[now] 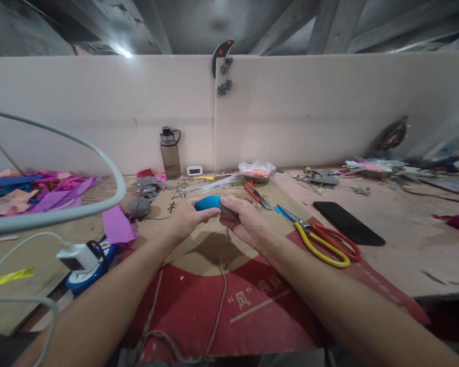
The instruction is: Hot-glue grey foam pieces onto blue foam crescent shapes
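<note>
A bright blue curved piece point(208, 203) is held between both hands above the cardboard. My left hand point(186, 218) grips its left end, thumb along the lower edge. At the other end my right hand point(247, 218) is closed on a dark grey part, which looks wrapped in yarn. From there a strand of grey yarn point(224, 285) appears to trail down over the red print toward the front edge. Left of my hands lies a grey ball of yarn point(138, 207). The fingertips behind the piece are mostly hidden.
Scissors point(321, 239), an orange cutter point(257, 195) and a black phone point(348, 223) lie to the right. A bottle point(170, 155) stands behind. At left are coloured scraps point(76, 191), a power strip point(90, 275) with a charger, and a pale curved tube point(117, 178) in the foreground.
</note>
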A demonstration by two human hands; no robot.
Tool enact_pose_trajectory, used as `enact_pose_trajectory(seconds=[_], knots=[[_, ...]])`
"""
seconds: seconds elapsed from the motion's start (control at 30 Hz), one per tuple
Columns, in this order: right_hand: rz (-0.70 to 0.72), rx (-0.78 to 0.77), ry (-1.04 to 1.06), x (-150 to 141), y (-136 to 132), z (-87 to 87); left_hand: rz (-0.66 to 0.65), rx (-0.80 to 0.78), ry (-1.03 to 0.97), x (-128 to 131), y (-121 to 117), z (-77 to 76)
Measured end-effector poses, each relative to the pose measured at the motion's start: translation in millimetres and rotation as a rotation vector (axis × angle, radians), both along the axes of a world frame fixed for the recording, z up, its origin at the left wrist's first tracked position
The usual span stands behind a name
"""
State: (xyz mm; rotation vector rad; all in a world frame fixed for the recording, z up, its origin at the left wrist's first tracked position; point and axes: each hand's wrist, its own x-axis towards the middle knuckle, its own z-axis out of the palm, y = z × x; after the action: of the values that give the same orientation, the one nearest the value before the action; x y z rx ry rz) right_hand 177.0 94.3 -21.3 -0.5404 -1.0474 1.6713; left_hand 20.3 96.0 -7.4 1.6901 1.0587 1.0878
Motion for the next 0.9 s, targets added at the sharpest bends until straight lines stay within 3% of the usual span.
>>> enact_pose_trajectory(seconds=[0.2,0.5,0.9], knots=[[-0.107,-0.026,-0.010,1.2,5.5,-1.3,-0.114,-0.200,-0.190,4.1,0.7,-3.8],[-0.066,0.017,-0.040,0.1,1.3,-1.0,-0.058,-0.145,-0.108,2.4,3.9,-6.8],[-0.092,-0.011,-0.013,0.6,0.7,0.7,-0.020,-0.144,-0.164,5.8,-0.2,-6.3]])
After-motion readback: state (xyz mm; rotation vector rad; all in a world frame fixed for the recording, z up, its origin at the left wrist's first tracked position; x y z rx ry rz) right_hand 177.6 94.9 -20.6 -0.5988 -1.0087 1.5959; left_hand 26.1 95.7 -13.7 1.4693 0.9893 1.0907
